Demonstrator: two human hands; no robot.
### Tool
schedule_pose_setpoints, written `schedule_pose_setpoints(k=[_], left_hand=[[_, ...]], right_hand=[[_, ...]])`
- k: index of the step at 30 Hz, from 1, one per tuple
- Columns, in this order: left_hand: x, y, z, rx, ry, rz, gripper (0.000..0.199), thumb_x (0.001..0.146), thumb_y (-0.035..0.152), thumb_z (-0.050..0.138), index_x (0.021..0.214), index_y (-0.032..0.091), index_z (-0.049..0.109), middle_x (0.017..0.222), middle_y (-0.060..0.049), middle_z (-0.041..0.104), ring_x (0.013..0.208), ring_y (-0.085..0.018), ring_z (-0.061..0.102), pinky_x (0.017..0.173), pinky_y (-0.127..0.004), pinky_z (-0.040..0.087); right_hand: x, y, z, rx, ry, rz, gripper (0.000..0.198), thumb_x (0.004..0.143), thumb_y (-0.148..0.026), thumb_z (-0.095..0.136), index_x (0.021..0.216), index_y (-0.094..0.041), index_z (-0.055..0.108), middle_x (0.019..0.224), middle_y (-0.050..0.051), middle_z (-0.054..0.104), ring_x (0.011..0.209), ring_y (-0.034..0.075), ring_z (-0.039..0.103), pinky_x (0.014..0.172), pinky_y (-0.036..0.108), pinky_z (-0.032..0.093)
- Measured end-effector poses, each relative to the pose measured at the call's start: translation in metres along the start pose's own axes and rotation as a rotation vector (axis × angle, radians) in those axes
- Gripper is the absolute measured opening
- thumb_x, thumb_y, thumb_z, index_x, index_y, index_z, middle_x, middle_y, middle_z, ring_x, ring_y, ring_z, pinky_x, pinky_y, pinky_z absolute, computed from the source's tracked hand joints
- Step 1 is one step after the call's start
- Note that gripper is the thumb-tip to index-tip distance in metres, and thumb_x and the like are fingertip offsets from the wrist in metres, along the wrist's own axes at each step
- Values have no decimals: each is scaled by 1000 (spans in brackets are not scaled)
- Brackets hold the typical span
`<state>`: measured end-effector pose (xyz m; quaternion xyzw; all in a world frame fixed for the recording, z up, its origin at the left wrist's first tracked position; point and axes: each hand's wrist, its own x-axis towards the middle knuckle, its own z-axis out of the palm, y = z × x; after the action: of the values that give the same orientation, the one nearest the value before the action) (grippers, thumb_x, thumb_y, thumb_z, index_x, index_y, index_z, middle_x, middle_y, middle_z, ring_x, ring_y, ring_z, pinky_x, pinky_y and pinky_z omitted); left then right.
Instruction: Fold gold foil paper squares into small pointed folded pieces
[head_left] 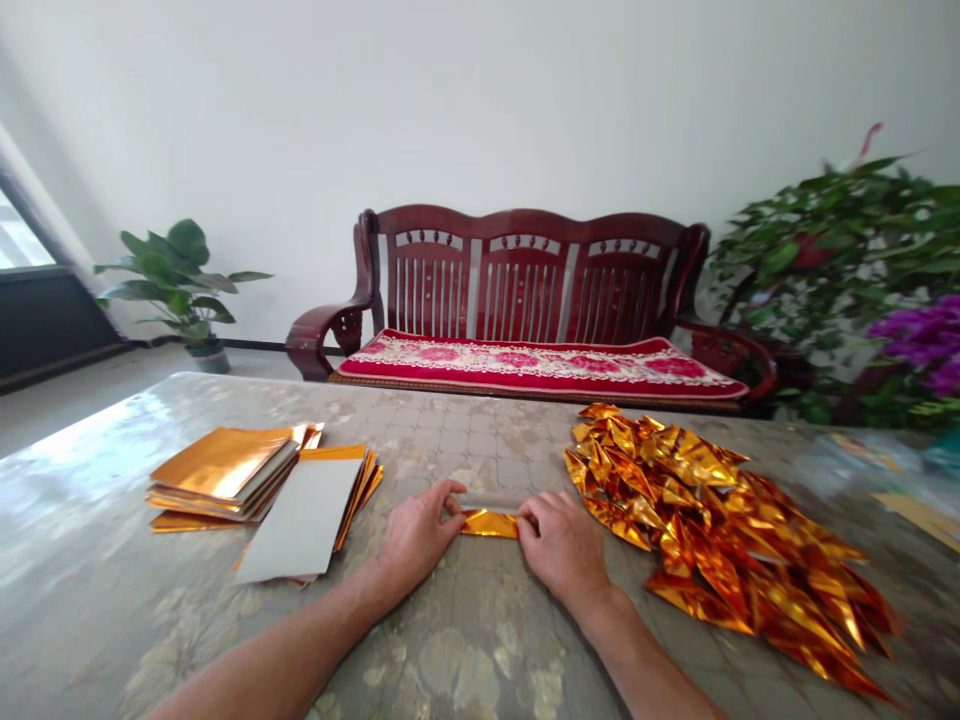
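A narrow strip of folded gold foil paper (489, 523) lies at the middle of the table, with a hand at each end. My left hand (424, 527) pinches its left end between thumb and fingers. On the other side, my right hand (564, 545) has its fingers curled over the right end. Left of my hands are stacks of flat foil sheets (225, 462), some gold side up; a grey-backed sheet (304, 515) tops the nearer stack. A heap of folded gold foil pieces (697, 510) spreads to the right of my right hand.
The table (450, 650) has a patterned, glossy cover. Beyond its far edge stands a dark red wooden bench (517, 275) with a red floral cushion (540, 362). A potted plant (187, 285) is at left; leafy plants (832, 260) and clear plastic (862, 465) are at right.
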<state>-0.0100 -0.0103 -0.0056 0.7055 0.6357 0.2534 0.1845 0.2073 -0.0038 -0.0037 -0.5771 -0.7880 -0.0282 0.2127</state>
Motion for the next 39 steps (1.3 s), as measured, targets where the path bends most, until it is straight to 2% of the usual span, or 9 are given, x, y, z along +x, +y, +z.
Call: schedule_pose_setpoints(k=[10,20,22,24,27,30,33,36,39], left_hand=[[3,3,-3,18,-8,-39,26,86,27,57,112,26,59,86,5,73,76,-15,68,63,-25,38],[1,5,-3,126,7,15,19,86,23,58,105,25,56,87,5,71,83,-16,69,68,-24,42],[0,4,-4,162,39,75,14,87,23,60,100,24,57,90,3,70,86,-16,67,72,-24,44],[-1,3,-5,196,77,199,5,90,22,57,94,23,59,91,1,69,87,-17,65,75,-26,45],[-5,4,-6,190,87,473,17,97,21,47,94,23,63,93,-2,69,88,-18,63,80,-28,47],[-13,9,-4,166,-9,708,24,99,18,41,108,23,63,106,-3,69,96,-17,63,88,-29,49],[-21,16,2,235,-110,714,21,97,18,46,109,21,62,107,-4,69,102,-19,63,95,-32,50],[-27,21,7,299,-126,651,21,95,17,50,113,20,60,117,-5,68,110,-20,62,99,-34,50],[-33,24,9,336,-133,607,30,94,22,54,123,20,56,130,-6,63,119,-22,59,103,-36,48]], right_hand=[[1,-9,-1,-77,-2,-23,11,82,-14,60,75,-22,59,83,3,64,87,21,53,75,33,31],[-1,-7,-1,-78,11,-16,10,82,-15,62,75,-22,60,83,2,63,86,21,51,75,32,30],[-1,-7,0,-77,16,-15,10,82,-16,62,75,-22,60,83,2,63,87,21,51,76,32,30],[-1,-7,0,-79,20,-17,9,82,-16,62,76,-23,61,83,2,63,87,22,51,76,32,29],[-1,-7,0,-92,23,-22,9,82,-16,62,76,-23,61,82,2,63,85,22,50,76,33,29],[-1,-8,-1,-103,26,-25,10,83,-17,62,75,-23,61,81,2,62,84,21,50,75,33,29],[-1,-7,0,-104,30,-31,10,82,-16,62,75,-23,61,81,2,62,84,21,50,75,33,29],[-1,-6,0,-95,30,-24,10,83,-16,61,75,-23,61,81,2,63,84,21,50,76,33,30],[-1,-3,0,-81,30,-3,10,84,-17,61,75,-23,61,80,2,63,83,20,51,76,33,30]])
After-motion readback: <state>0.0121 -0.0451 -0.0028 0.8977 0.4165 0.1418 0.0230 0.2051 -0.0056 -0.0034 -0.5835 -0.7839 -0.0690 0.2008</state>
